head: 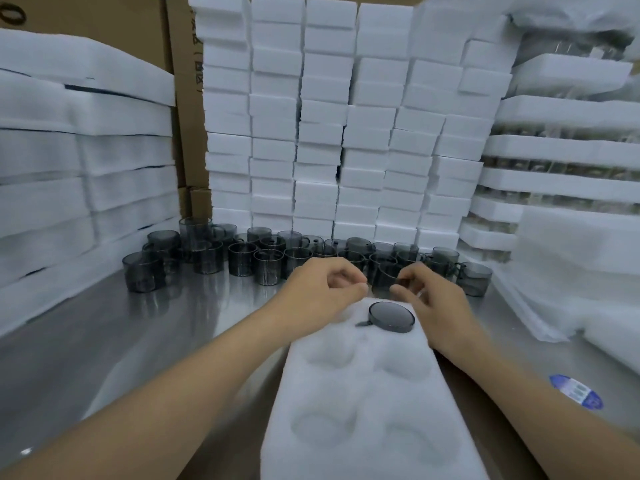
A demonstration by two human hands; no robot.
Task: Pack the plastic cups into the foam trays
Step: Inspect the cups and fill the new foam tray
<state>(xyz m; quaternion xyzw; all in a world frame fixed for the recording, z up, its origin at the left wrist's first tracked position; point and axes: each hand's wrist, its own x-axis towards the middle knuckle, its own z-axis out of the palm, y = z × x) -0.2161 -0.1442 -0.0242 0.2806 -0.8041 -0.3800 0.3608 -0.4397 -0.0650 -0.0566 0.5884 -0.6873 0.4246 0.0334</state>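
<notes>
A white foam tray (346, 393) lies lengthwise on the steel desk (138, 341) right in front of the person, with round hollows pressed into it. One dark cup (391, 317) sits in the far right hollow, flat face up, its little handle pointing left.

Just past the tray's far end both hands meet at a smoky cup (382, 275). The right hand (429, 299) has its fingers (401, 281) curled and pinching the cup's rim. The left hand (325, 289) is curled too, thumb against forefinger just beside the cup's left edge. The blur is heavy there, so I cannot tell whether it has hold of anything.

Behind them a crowd of loose cups (266, 265) stands upright along the back of the desk, at the foot of a wall of stacked foam blocks (322, 133). Foam sheets (69, 150) are piled on the left, and filled trays (561, 147) are stacked on the right.

A blue and white sticker (576, 391) lies on the desk by the right forearm, its print too small to read. The cardboard box (194, 98) at the back carries printed characters that I cannot make out.
</notes>
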